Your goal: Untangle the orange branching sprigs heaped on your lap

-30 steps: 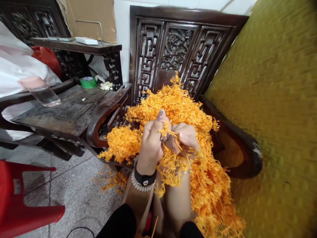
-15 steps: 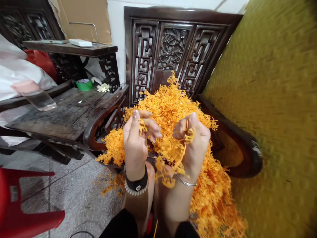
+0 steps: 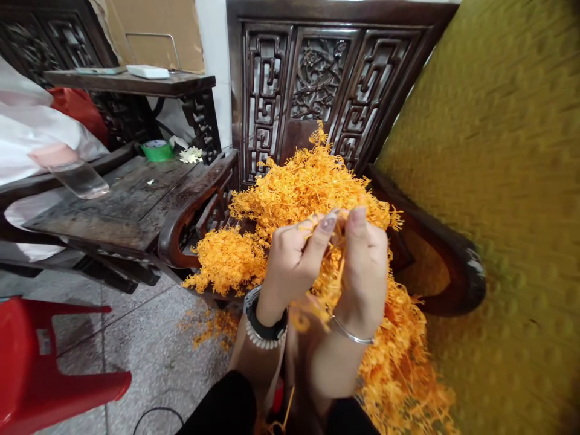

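Note:
In front of the chair back, my left hand [image 3: 296, 257] and my right hand [image 3: 366, 266] meet at their fingertips, thumbs uppermost. Both are closed in a pinch on thin orange curly plastic-looking sprigs. A strand of these orange sprigs [image 3: 312, 311] dangles below my right hand, blurred. The exact piece between the fingertips is partly hidden by the thumbs. Behind the hands rises a large pile of the same orange sprigs [image 3: 312, 181] on the seat of a dark carved wooden chair [image 3: 290, 136]. A smaller clump [image 3: 226, 260] lies left of it, and more spills down at right.
To the left, a dark wooden seat [image 3: 99, 211] holds a clear bottle with a pink lid [image 3: 81, 178] and a roll of green tape [image 3: 157, 151]. A red plastic stool [image 3: 36, 362] stands on the floor. A yellow-brown textured surface [image 3: 498, 181] fills the right side.
My left hand has moved right and closed, its fingertips now meeting those of my right hand. The dangling strand has swung slightly. The view has shifted a little.

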Motion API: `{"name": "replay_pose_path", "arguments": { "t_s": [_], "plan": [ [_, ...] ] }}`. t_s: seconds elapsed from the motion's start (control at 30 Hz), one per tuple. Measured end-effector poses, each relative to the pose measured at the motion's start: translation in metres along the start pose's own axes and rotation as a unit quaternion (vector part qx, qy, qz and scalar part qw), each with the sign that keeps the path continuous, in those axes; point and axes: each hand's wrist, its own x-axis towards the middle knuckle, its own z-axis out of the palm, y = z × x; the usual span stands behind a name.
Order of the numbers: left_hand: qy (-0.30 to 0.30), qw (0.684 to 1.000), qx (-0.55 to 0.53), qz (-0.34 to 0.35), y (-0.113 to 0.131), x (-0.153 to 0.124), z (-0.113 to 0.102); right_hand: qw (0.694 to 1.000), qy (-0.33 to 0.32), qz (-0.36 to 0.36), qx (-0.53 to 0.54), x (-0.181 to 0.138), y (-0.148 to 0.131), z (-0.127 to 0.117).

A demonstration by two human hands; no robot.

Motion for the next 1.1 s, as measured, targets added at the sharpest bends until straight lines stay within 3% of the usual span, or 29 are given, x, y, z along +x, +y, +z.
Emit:
{"name": "replay_pose_path", "arguments": {
  "t_s": [0.07,0.13,0.2,0.3,0.37,0.43,0.5,0.57,0.63,0.73,0.83,0.93,1.1],
  "plan": [
    [0.043,0.998,0.034,0.016,-0.003,0.001,-0.001,0.991,-0.116,0.049,0.037,0.001,-0.002,-0.009],
    [0.059,0.997,0.053,0.021,-0.005,0.001,-0.002,0.977,-0.192,0.074,0.045,0.000,-0.003,-0.016],
    [0.040,0.999,0.023,0.006,-0.004,0.000,-0.002,0.968,-0.222,0.094,0.066,-0.002,-0.004,-0.019],
    [0.029,0.993,-0.109,-0.046,-0.001,-0.003,0.000,0.952,-0.233,0.127,0.151,-0.007,-0.005,-0.017],
    [0.047,0.963,-0.246,-0.097,0.000,0.000,-0.001,0.935,-0.249,0.096,0.235,-0.011,-0.004,-0.015],
    [0.077,0.910,-0.384,-0.137,-0.003,0.007,-0.008,0.901,-0.269,-0.015,0.340,-0.012,-0.005,-0.014],
    [0.125,0.862,-0.470,-0.146,-0.007,0.015,-0.019,0.888,-0.235,-0.081,0.388,-0.013,-0.008,-0.016],
    [0.160,0.848,-0.487,-0.134,-0.009,0.019,-0.030,0.935,-0.122,-0.047,0.330,-0.012,-0.013,-0.019],
    [0.144,0.857,-0.480,-0.122,-0.006,0.018,-0.036,0.978,0.034,0.015,0.204,-0.013,-0.018,-0.021],
    [0.075,0.886,-0.441,-0.120,0.004,0.009,-0.031,0.982,0.181,0.013,0.056,-0.013,-0.020,-0.018],
    [0.040,0.915,-0.381,-0.130,0.011,0.000,-0.018,0.983,0.182,0.016,0.002,-0.014,-0.016,-0.014],
    [0.049,0.936,-0.331,-0.114,0.014,-0.004,-0.011,0.985,0.168,0.016,-0.045,-0.012,-0.011,-0.011],
    [-0.018,0.980,-0.177,-0.089,0.024,-0.011,-0.017,0.953,0.269,-0.040,-0.132,-0.009,-0.009,-0.006]
  ]
}}
